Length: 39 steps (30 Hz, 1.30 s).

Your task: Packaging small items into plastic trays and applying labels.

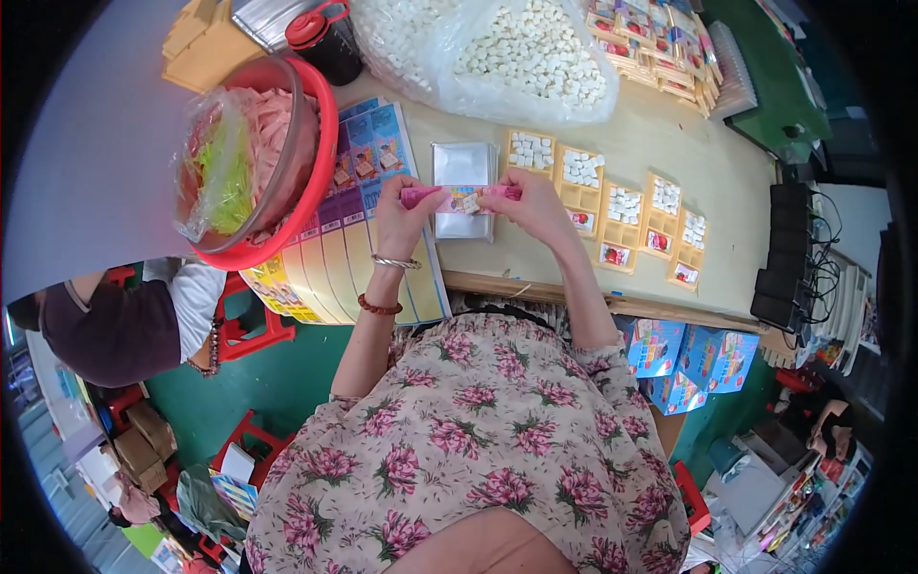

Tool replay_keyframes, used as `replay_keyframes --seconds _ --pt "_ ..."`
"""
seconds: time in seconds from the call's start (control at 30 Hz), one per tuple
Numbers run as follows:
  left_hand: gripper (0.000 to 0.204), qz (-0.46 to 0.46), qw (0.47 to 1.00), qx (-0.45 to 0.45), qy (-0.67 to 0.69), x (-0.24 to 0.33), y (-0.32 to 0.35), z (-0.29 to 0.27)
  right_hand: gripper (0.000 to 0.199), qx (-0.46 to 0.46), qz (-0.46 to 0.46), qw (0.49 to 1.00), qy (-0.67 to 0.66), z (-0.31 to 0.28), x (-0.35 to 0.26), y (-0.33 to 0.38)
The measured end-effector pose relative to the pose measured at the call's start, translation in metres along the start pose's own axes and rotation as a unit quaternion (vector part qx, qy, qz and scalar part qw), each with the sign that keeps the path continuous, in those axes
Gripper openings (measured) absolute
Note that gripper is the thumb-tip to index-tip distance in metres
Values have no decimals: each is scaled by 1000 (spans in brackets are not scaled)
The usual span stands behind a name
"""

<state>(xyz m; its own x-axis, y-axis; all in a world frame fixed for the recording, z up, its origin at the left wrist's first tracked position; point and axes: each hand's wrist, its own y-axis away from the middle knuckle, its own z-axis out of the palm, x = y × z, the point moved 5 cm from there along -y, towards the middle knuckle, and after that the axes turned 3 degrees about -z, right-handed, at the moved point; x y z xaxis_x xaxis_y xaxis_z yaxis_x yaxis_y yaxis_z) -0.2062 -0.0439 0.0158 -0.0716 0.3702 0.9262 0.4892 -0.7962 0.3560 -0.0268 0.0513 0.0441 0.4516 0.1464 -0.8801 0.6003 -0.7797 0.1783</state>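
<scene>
My left hand (402, 218) and my right hand (537, 209) both pinch a small flat packet with pink ends (461, 197), holding it level just above the table. Under it lies a stack of clear plastic sleeves (463, 170). To the right of my right hand, several small orange trays (623, 216) filled with white cubes lie in a row on the pale table (727, 182). My left wrist wears a metal bangle and a red bead bracelet.
A red basin (320, 143) with bagged pink and green pieces stands at the left on a printed sheet (335, 258). A big clear bag of white cubes (516, 48) and a dark bottle with a red cap (325, 38) are behind. Another person (124, 325) sits at the left. Blue boxes (688, 359) lie under the table.
</scene>
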Motion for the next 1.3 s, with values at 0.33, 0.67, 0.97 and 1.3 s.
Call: replay_keyframes --seconds 0.33,0.67,0.97,1.3 --pt "27 365 889 177 -212 53 35 6 23 141 -37 988 61 -5 -33 28" --pt "21 112 984 -29 132 59 34 10 20 78 -19 993 -92 -20 -30 33" --pt "22 83 980 -162 78 43 51 100 17 102 62 988 -102 -78 27 91" --pt "49 163 968 -186 -32 52 27 184 25 179 130 975 17 -138 62 97"
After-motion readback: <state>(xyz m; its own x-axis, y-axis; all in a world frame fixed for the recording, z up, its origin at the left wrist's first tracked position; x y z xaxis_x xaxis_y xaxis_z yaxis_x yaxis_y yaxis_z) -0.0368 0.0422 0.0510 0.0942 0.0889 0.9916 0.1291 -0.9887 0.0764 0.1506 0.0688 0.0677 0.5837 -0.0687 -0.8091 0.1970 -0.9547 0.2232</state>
